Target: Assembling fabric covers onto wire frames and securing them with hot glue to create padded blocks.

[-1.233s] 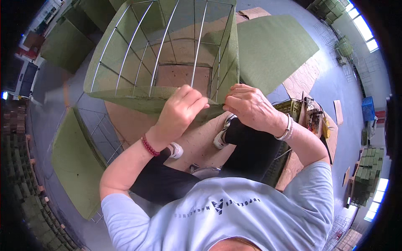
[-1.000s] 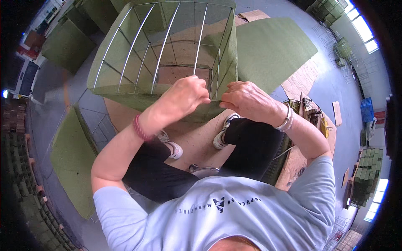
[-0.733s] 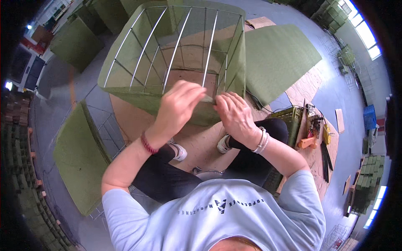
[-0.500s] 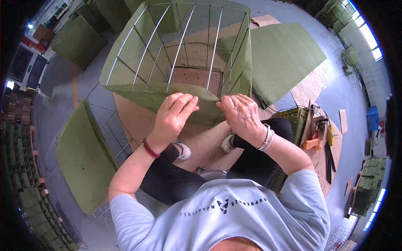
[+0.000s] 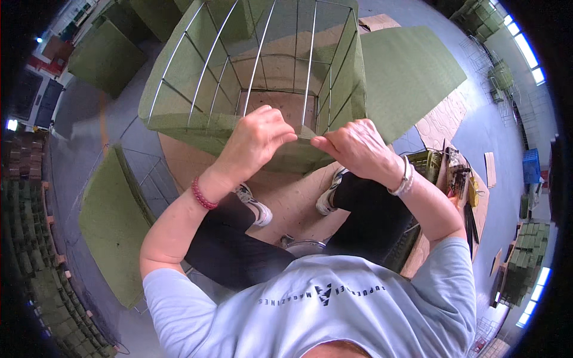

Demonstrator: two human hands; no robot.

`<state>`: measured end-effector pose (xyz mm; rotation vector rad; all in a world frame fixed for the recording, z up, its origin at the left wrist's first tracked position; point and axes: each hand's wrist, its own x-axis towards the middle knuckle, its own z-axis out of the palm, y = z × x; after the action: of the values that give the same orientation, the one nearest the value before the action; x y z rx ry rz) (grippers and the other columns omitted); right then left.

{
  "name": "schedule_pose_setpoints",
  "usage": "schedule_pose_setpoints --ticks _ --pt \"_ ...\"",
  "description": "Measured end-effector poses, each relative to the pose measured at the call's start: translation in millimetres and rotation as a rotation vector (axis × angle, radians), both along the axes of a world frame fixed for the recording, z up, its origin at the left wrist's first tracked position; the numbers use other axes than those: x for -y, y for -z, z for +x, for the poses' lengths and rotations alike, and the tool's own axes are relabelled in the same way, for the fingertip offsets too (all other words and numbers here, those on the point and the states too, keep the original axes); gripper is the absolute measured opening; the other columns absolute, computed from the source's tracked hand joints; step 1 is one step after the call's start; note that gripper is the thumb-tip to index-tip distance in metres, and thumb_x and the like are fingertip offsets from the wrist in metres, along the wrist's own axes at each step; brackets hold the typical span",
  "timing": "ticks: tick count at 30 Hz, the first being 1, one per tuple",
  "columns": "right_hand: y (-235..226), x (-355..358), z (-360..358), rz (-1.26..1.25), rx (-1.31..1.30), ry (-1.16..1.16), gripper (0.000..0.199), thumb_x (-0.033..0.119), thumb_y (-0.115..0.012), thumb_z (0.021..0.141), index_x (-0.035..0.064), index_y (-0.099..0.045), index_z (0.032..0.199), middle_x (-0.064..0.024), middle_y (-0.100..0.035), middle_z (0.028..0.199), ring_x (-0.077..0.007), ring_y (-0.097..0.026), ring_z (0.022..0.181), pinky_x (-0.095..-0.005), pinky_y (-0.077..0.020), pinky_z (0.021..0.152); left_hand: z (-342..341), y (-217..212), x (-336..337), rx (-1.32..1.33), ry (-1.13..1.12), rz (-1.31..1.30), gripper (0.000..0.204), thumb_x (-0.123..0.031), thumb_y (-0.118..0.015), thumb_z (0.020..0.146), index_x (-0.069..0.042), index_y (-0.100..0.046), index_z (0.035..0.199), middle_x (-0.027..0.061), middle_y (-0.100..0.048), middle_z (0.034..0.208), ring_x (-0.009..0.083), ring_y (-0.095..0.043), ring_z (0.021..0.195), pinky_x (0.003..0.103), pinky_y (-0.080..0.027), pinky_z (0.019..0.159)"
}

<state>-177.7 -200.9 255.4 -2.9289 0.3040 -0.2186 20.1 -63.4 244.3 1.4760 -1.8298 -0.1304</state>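
Before me stands a box-shaped wire frame [image 5: 308, 65] wrapped in green felt-like fabric [image 5: 200, 136]. Both hands are at the fabric's near upper edge, a short gap apart. The fingers of my left hand [image 5: 259, 138] are bent and closed at that edge, thumb and forefinger pointing right. My right hand [image 5: 363, 150] is closed at the edge near the right corner, its thumb stretched toward the left hand. The fingers cover most of the edge they pinch, and the fingertips are partly hidden.
A flat green sheet [image 5: 412, 77] lies behind at the right. To the left, another green panel [image 5: 113, 230] leans by wire frames. Tools, including a yellow-handled one [image 5: 473, 192], lie beside a green crate [image 5: 425, 164] at my right. Cardboard [image 5: 286, 218] covers the floor.
Both hands have shifted slightly up and apart at the wrists, elbows spreading outward. The wrapped frame sits a little higher in view and its near edge has moved under the fingers.
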Motion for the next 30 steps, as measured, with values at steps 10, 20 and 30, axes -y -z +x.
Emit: schedule_pose_setpoints --ticks 10,20,30 --pt "18.9 -37.1 11.5 -0.102 0.608 -0.102 0.022 0.019 -0.068 0.083 0.0002 -0.062 0.093 -0.0158 -0.063 0.096 -0.0317 -0.064 0.091 -0.0403 -0.0523 0.075 2.4 1.7 -4.4 -0.042 0.018 -0.001 0.014 -0.007 -0.069 0.084 0.002 -0.07 0.094 0.0108 -0.063 0.081 0.0219 -0.058 0.069 0.035 -0.047 0.064" --pt "36.1 -47.0 19.0 0.023 0.646 -0.066 0.038 -0.001 -0.065 0.068 -0.0009 -0.064 0.106 -0.0111 -0.059 0.098 -0.0288 -0.058 0.095 -0.0359 -0.0506 0.082 -0.5 25.1 -35.1 0.274 -0.241 -0.366 0.036 0.002 -0.078 0.067 -0.003 -0.071 0.102 0.0066 -0.062 0.093 0.0254 -0.059 0.086 0.035 -0.052 0.073" --pt "-14.6 -26.1 42.5 0.358 0.278 -0.057 0.009 0.002 -0.069 0.074 0.001 -0.07 0.083 -0.0139 -0.063 0.082 -0.0328 -0.063 0.084 -0.0401 -0.0501 0.074 29.3 -12.5 -3.6 0.096 0.119 0.067 0.011 -0.005 -0.073 0.077 0.002 -0.067 0.083 0.01 -0.057 0.079 0.0261 -0.057 0.079 0.038 -0.048 0.07"
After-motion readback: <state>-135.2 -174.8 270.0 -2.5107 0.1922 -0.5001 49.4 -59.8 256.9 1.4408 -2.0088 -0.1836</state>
